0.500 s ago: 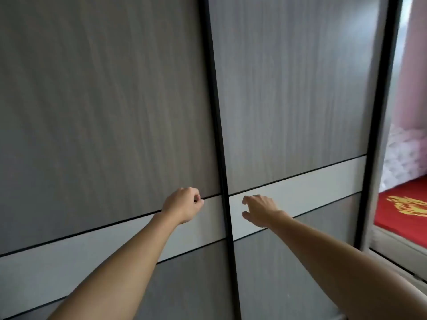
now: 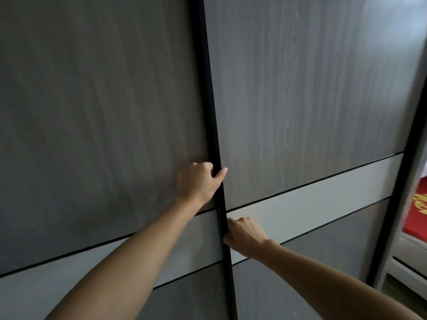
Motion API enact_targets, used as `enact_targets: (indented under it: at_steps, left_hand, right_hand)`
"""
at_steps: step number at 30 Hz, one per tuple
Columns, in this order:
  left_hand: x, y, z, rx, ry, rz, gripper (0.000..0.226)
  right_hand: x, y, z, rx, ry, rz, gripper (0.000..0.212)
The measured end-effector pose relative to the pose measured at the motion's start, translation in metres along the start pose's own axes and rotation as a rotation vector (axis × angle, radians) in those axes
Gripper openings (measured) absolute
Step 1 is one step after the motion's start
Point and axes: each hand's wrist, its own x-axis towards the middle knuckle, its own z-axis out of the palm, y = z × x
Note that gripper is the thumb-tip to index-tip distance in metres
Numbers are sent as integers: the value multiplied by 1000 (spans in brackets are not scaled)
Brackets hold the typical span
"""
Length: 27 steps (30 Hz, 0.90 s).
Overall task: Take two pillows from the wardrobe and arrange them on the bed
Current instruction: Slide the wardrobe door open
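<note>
A tall wardrobe with two grey wood-grain sliding doors fills the view; both doors are closed. Each door, the left door and the right door, carries a pale horizontal band. A black vertical edge strip runs where the doors meet. My left hand grips this strip, thumb on its right side, fingers curled on the left. My right hand is lower, fingertips hooked on the strip at the pale band. No pillows are visible; the wardrobe's inside is hidden.
At the far right, past the wardrobe's black frame, a bed with a red cover with gold pattern shows. A pale bed frame edge lies below it.
Both hands have moved onto the black centre strip: the left hand rose and closed around it, the right hand shifted left onto it. The view came closer to the doors.
</note>
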Motion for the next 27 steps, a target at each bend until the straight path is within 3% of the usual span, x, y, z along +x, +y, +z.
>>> enact_targets:
  at_steps: [9, 15, 18, 22, 27]
  left_hand:
    - [-21, -11, 8, 42, 226, -45, 52]
    - [-46, -29, -7, 80, 305, -141, 47]
    - [-60, -43, -19, 195, 333, -202, 43]
    - [-77, -61, -28, 329, 407, -313, 27]
    - [-91, -90, -40, 436, 457, -476, 35]
  right_hand:
    - [10, 23, -17, 5, 14, -461, 15]
    - [30, 43, -50, -40, 516, -813, 4]
    - [49, 57, -60, -131, 613, -898, 20]
    - [70, 54, -59, -311, 606, -987, 47]
    - [84, 2, -46, -358, 635, -1040, 55]
